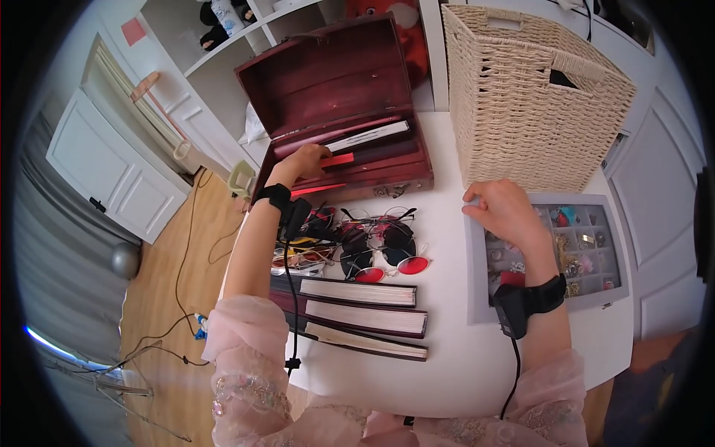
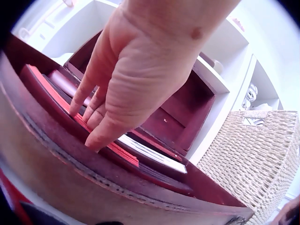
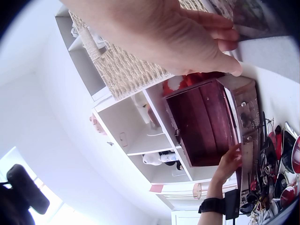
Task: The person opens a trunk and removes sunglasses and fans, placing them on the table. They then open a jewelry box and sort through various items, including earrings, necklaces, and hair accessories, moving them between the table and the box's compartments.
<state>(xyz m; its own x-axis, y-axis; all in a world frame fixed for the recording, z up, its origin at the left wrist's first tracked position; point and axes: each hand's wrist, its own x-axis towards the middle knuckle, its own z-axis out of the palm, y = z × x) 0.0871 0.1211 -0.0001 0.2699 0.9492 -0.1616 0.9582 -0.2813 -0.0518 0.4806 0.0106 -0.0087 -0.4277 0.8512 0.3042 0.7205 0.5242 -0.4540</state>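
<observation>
The left hand reaches into the open dark-red chest at the upper middle of the head view; its fingers are bent downward onto the red-edged book, which stands inside the chest near the front wall; in the left wrist view the fingertips meet the red page edges left of centre, with one digit along the book's near side, though from this angle I cannot tell whether they pinch it or only touch. A book with pale pages shows behind it, to the right of that hand.

The right hand is at the upper left corner of the grey jewellery box, right of centre; its fingers are loosely curled, with a gap between thumb and fingers, and I see nothing in their grasp; small trinkets fill the box's compartments.

At the middle of the frame, just below the chest, lies a cluster of sunglasses, some lenses black, some red; below them three dark-covered books lie in a row, page edges to the right; a woven basket stands at the upper right, all on the white table.
</observation>
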